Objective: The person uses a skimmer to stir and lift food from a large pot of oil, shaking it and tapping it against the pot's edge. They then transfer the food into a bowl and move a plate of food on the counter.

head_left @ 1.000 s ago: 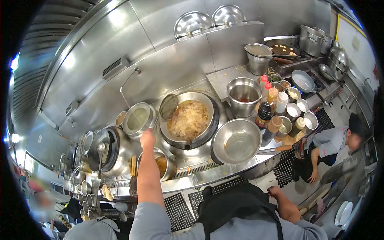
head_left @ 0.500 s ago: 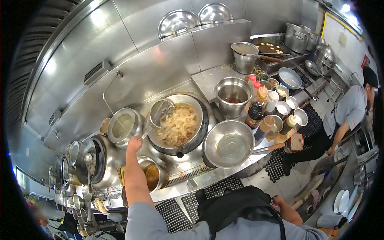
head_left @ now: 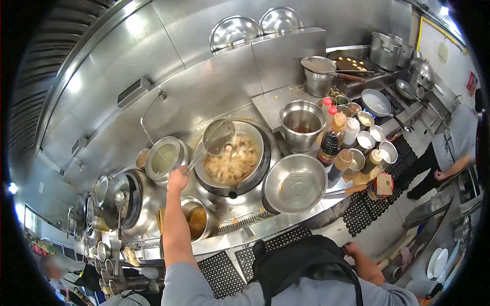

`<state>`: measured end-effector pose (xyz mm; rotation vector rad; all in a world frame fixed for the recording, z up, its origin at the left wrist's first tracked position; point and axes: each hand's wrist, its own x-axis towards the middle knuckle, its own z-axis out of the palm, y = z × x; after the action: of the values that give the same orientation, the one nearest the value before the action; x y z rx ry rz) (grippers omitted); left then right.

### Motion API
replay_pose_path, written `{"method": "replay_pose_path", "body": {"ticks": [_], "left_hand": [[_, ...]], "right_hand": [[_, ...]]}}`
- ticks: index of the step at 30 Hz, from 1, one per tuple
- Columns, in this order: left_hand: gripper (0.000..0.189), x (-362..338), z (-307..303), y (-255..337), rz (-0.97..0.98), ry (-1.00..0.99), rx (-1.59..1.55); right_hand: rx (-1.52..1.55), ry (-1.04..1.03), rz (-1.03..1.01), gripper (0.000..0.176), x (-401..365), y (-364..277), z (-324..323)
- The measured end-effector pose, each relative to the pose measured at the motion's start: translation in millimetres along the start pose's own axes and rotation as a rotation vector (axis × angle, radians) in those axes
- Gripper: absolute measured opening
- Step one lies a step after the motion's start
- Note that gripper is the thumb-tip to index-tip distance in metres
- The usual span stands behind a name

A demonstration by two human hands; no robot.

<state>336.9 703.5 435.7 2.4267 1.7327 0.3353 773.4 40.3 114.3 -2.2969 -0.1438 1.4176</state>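
Observation:
My left hand [head_left: 177, 179] is wrapped round the handle of a round wire skimmer [head_left: 218, 136]. The skimmer's head is over the back left part of a large wok [head_left: 201, 176], where pale brown food [head_left: 232, 162] fries in bubbling oil. Down beside my apron at the right is my right hand [head_left: 351, 249]; its fingers look curled, and what they hold, if anything, is too small to make out. An empty metal pan [head_left: 296, 186] with a wooden handle rests to the right of the wok.
Pots [head_left: 163, 159] stand left of the wok, and a pot of brown liquid [head_left: 198, 222] in front. A deep pot [head_left: 301, 125], sauce bottles [head_left: 332, 145] and small tubs are at the right. A co-worker [head_left: 451, 143] stands far right, another person [head_left: 64, 270] lower left.
The skimmer has moved up and slightly right from the food's left edge. The view has shifted a little. The co-worker at the right has turned and moved farther right.

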Motion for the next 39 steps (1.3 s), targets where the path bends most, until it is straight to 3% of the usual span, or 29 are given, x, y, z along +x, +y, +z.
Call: {"method": "replay_pose_path", "body": {"ticks": [6, 12, 19, 29, 36, 39], "left_hand": [[0.031, -58.0, -54.0, 50.0, 0.023, 0.027, 0.329], [0.028, -102.7, -87.5, 78.5, -0.017, 0.092, 0.396], [0.025, -145.7, -121.6, 100.3, -0.019, 0.014, 0.436], [0.019, -161.7, -90.9, 93.6, 0.071, -0.073, 0.574], [0.016, -168.5, -50.2, 75.7, 0.058, 0.097, 0.589], [0.017, -173.6, -55.0, 77.1, 0.045, -0.027, 0.556]], "right_hand": [[-0.025, -0.014, 0.014, 0.026, 12.1, 7.4, 1.3], [-0.092, -0.062, -0.003, 0.025, 26.9, 1.9, 0.1], [-0.132, -0.117, -0.034, 0.024, 35.4, -1.5, 11.0], [-0.109, -0.159, -0.043, 0.026, 48.1, -8.0, 21.9], [-0.129, -0.178, -0.066, 0.028, 50.7, -21.2, 22.0], [-0.182, -0.156, -0.061, 0.028, 50.1, -26.0, 23.3]]}}
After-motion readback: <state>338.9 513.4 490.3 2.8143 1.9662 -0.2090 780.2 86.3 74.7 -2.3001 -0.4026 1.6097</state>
